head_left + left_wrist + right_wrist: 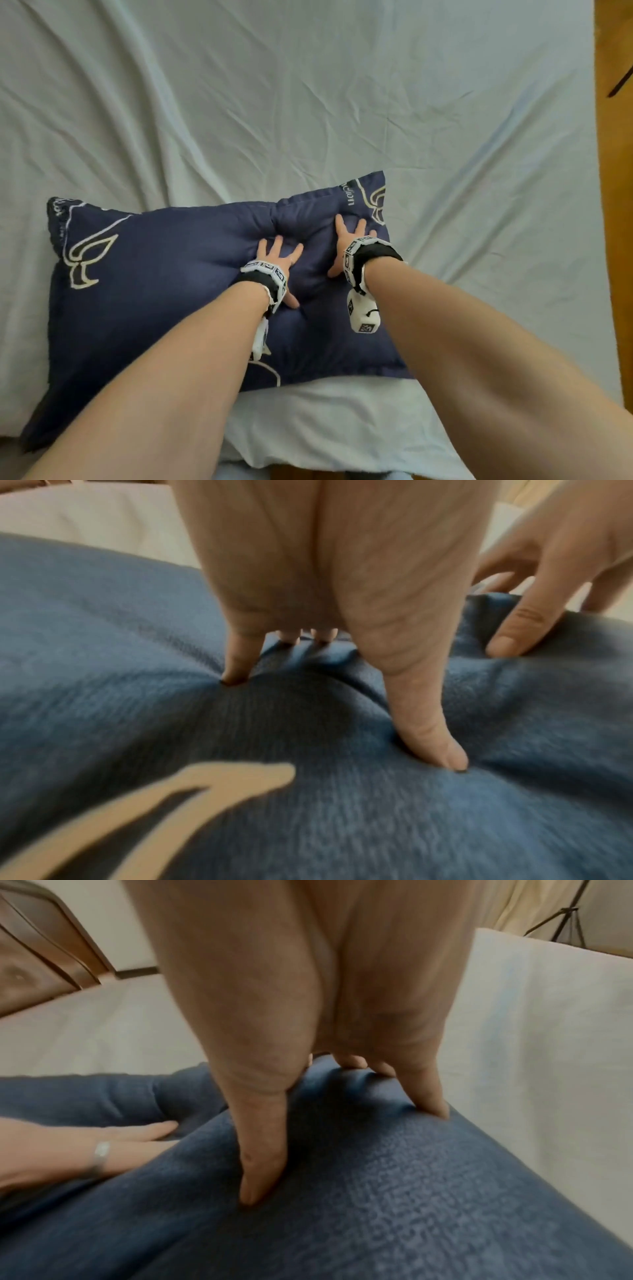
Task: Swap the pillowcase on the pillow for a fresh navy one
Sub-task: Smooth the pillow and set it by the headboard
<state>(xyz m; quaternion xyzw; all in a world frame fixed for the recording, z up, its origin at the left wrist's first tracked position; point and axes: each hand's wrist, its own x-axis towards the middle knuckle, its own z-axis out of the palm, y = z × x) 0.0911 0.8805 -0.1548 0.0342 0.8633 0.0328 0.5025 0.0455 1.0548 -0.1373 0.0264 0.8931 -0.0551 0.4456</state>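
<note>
A pillow in a navy pillowcase with cream outline motifs lies on the bed, nearer the left and front. My left hand presses flat on its upper middle, fingers spread and straight. My right hand presses flat beside it, toward the pillow's right end. The left wrist view has my left hand dimpling the navy fabric, with my right hand alongside. In the right wrist view my right hand sinks into the navy fabric, and my left hand, wearing a ring, lies at the left.
A pale wrinkled bed sheet covers the mattress all around the pillow. A wooden floor strip runs along the bed's right edge. A headboard and a dark tripod show in the right wrist view.
</note>
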